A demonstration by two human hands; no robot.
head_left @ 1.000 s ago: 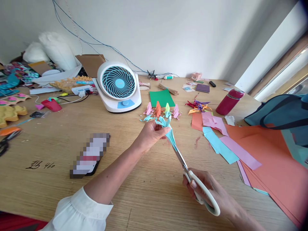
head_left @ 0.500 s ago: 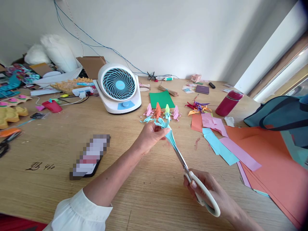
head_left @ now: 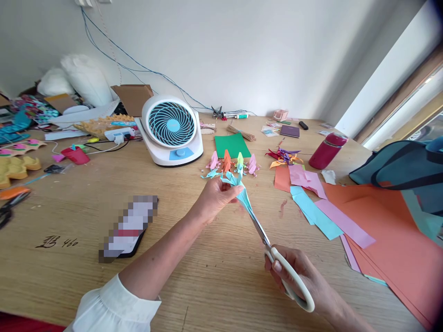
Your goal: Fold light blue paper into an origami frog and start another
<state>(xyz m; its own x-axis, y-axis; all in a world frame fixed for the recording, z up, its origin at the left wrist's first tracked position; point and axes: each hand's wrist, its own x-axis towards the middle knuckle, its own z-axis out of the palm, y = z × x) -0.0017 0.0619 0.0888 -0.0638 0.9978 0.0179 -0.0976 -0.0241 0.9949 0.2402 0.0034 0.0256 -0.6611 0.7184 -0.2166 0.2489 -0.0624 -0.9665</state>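
Observation:
My left hand (head_left: 215, 197) pinches a folded light-blue paper piece (head_left: 242, 191) above the wooden table (head_left: 69, 207). My right hand (head_left: 304, 276) grips white-handled scissors (head_left: 277, 258), their blades meeting the lower tip of the blue paper. Just beyond my left hand stand several small folded paper figures (head_left: 231, 162) in pink, orange and green.
A white and blue desk fan (head_left: 171, 129) stands at the back centre. A green sheet (head_left: 231, 144), coloured paper strips (head_left: 318, 207), large orange sheets (head_left: 387, 240), a red bottle (head_left: 327, 150) and a teal bag (head_left: 404, 170) lie to the right. A phone (head_left: 128, 227) lies left of my arm.
The view has tilted slightly down. Both hands stay nearly in place with the scissors at the blue paper's tip.

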